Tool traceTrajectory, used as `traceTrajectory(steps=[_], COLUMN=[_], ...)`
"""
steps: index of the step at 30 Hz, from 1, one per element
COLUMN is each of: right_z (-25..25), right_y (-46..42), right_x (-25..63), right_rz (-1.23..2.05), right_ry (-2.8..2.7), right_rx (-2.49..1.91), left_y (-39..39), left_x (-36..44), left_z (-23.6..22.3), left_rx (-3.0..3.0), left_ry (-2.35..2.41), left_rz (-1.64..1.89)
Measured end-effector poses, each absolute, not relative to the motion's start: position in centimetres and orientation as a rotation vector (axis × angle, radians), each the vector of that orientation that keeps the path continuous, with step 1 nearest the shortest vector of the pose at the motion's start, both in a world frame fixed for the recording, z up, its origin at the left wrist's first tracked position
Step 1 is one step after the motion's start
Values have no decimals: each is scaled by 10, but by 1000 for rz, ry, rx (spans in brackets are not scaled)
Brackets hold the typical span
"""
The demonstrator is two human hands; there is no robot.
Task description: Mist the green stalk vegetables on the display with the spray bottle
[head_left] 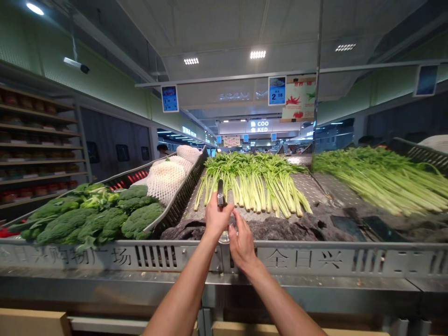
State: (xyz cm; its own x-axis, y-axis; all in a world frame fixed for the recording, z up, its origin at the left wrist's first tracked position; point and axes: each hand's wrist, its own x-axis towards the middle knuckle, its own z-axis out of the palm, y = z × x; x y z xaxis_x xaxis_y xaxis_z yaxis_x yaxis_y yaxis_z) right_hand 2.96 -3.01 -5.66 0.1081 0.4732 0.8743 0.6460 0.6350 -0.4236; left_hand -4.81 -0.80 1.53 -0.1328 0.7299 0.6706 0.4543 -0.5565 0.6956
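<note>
Fingers (212,202) of the left hand (217,218) grip a black-topped object (220,190), mostly hidden. Whether the right hand (242,241) grips it, I cannot tell.

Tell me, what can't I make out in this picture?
All in the head view:
- Black-topped object: most of its body is hidden by the left hand and right hand.
- Red item: cut off by the left edge, partly covered by broccoli.
- Shelf goods: too small and dim to identify.
- Left price sign: fine print too small.
</note>
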Motion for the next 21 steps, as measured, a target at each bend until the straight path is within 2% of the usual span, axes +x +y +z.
traceTrajectory(steps=[21], right_z=[-45], right_y=[-30], right_x=[33], right_rz=[-193], right_ry=[-1471], right_rx=[-934], left_y=[-6], left_x=[-39], left_z=[30], left_rx=[1918], left_ry=[1301], left_rz=[1816])
